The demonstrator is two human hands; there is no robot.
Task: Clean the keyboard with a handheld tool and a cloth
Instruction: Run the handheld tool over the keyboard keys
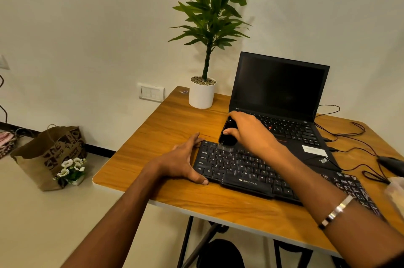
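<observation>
The right hand (247,131) covers most of the black handheld tool (227,134); its bristle end is a blur. The right forearm hides the middle of the keyboard (240,171). At the desk's (153,136) right edge, a blurred dark object (392,163) and a pale thing (395,191) are cut off.

- 2 bare forearms show, with no sleeves on either.
- The left hand (183,159) wears no ring or band that can be seen.
- The right hand (249,130) has 1 flat silver metal bracelet (335,213) around its wrist, with darker edges.
</observation>
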